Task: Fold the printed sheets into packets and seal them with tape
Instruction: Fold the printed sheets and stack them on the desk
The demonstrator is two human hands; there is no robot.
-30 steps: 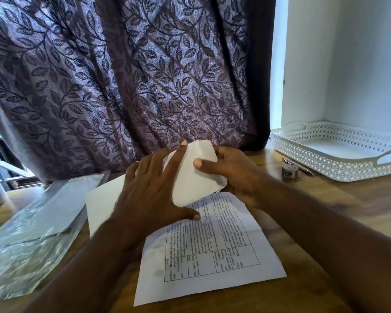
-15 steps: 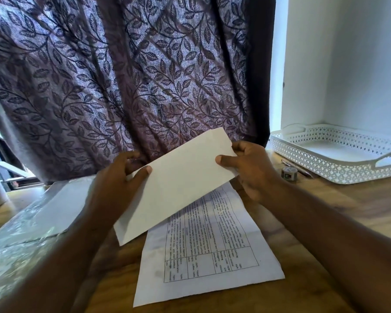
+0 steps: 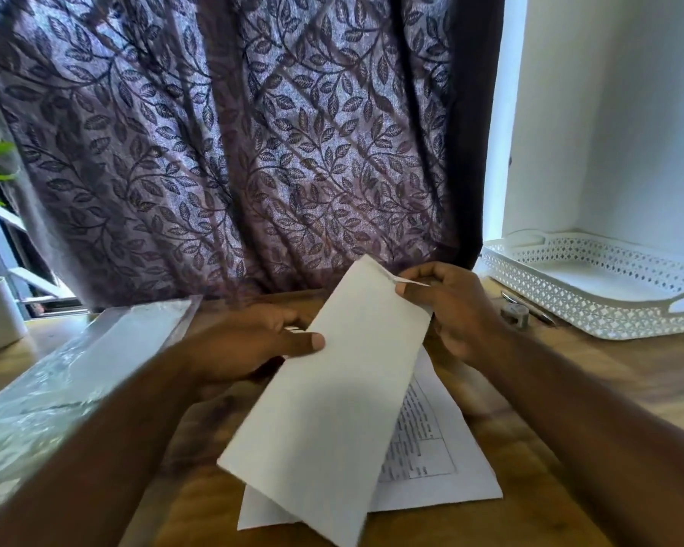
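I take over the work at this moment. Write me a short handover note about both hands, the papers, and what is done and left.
Left hand grips the folded sheet at its left edge.
Right hand pinches its far corner.
Sheet is held tilted above a flat printed sheet on the table.
Done: sheet folded over.
Left: finish folding, tape it, then the flat sheet.

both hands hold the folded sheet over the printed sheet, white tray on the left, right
No: the head view shows the white tray on the right. The left hand and right hand do hold the folded sheet over the printed sheet.
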